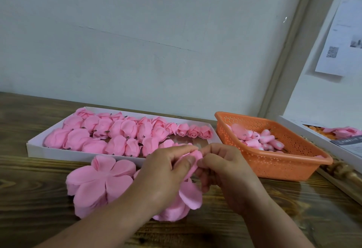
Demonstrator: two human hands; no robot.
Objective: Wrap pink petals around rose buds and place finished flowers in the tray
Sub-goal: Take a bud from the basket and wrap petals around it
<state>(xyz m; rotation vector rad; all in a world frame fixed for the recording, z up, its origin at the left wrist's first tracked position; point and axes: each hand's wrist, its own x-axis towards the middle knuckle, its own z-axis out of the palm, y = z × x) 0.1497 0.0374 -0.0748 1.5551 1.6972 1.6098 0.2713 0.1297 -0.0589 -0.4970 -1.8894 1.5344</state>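
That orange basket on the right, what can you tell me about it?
The orange basket looks like plastic, rectangular, with sloping walls pierced by rows of tiny holes and a smooth rolled rim. It sits flat on the wooden table, angled to the view, just right of the white tray. Inside lies a heap of small pink rose buds with dark stubs. Neither hand touches it.

Pink petals (101, 185), pink flowers (117, 134) in white tray (39, 150), perforated orange basket (284, 161).

The tray (37, 150) lies behind the petal stack (98, 183), with the basket (274, 166) to its right.
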